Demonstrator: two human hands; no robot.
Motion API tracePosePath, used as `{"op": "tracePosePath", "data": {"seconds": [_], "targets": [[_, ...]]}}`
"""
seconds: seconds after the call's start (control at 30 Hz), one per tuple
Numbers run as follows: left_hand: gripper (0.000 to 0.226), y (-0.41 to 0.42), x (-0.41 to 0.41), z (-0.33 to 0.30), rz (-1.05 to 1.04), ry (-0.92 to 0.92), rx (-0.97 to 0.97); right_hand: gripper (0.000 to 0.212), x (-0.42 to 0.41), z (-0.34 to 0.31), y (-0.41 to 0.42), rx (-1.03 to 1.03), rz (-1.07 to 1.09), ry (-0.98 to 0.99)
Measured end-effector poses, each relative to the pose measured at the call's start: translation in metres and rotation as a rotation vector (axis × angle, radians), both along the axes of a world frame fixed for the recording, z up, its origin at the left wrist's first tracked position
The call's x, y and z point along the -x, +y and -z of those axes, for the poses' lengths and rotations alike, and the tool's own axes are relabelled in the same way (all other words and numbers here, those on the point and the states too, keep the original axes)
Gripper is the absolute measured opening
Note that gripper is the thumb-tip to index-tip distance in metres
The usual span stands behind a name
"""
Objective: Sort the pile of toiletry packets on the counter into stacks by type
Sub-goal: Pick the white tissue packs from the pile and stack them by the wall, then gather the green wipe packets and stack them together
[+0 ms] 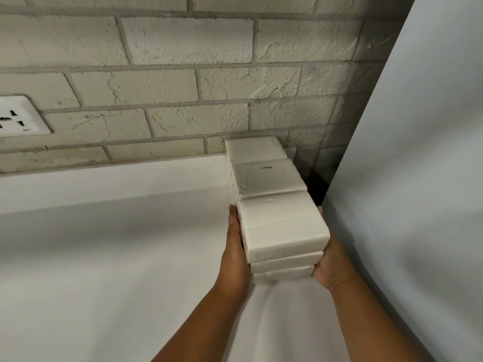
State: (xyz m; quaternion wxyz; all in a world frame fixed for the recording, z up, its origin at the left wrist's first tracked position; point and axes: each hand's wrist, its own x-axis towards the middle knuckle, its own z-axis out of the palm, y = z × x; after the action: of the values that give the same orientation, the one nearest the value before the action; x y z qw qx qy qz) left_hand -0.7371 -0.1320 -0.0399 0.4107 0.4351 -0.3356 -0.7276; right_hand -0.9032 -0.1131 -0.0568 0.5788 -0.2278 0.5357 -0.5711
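**White tabletop, three stacks in the corner**

White tabletop runs back to a pale brick wall, and the task's packets stand at its far right corner; the nearest stack of packets, three white wrapped blocks one on another, rests on the tabletop between both hands; the left hand lies flat along the stack's left side with fingers straight, pressing it; the right hand presses the right side, its fingers mostly hidden behind the packets, one fingertip showing at the far upper corner; so the grip is a two-sided squeeze with flat palms, not a pinch.

Just behind, touching or nearly touching, stands a middle stack whose top packet bears a small dark printed line, too small to read; behind that a rear stack stands against the brick wall; the three form a row running from the wall toward the person.

Close on the right a smooth grey-white panel rises and hems in the row, leaving a dark gap at the corner; far left on the wall sits a white socket plate.
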Motion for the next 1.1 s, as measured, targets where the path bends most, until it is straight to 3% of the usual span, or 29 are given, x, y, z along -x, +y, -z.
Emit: {"op": "tracePosePath", "data": {"seconds": [0.17,0.33,0.6,0.93,1.1], "targets": [[0.053,0.006,-0.016,-0.015,-0.054,-0.073,0.1,0.063,0.011,-0.027,0.013,0.093,0.02,0.073],[0.056,0.0,-0.05,-0.036,-0.147,-0.321,0.163,0.072,0.009,-0.091,0.02,0.278,0.108,0.376],[0.051,0.007,-0.108,-0.114,-0.061,-0.627,0.255,0.047,-0.088,-0.182,0.002,0.454,-0.073,0.686],[0.028,0.048,-0.26,-0.125,-0.353,-0.749,0.343,0.05,-0.275,-0.152,0.01,0.54,-0.42,0.836],[0.035,0.069,-0.365,-0.105,-0.495,-0.82,0.281,0.048,-0.367,-0.116,0.021,0.49,-0.591,0.787]]}}
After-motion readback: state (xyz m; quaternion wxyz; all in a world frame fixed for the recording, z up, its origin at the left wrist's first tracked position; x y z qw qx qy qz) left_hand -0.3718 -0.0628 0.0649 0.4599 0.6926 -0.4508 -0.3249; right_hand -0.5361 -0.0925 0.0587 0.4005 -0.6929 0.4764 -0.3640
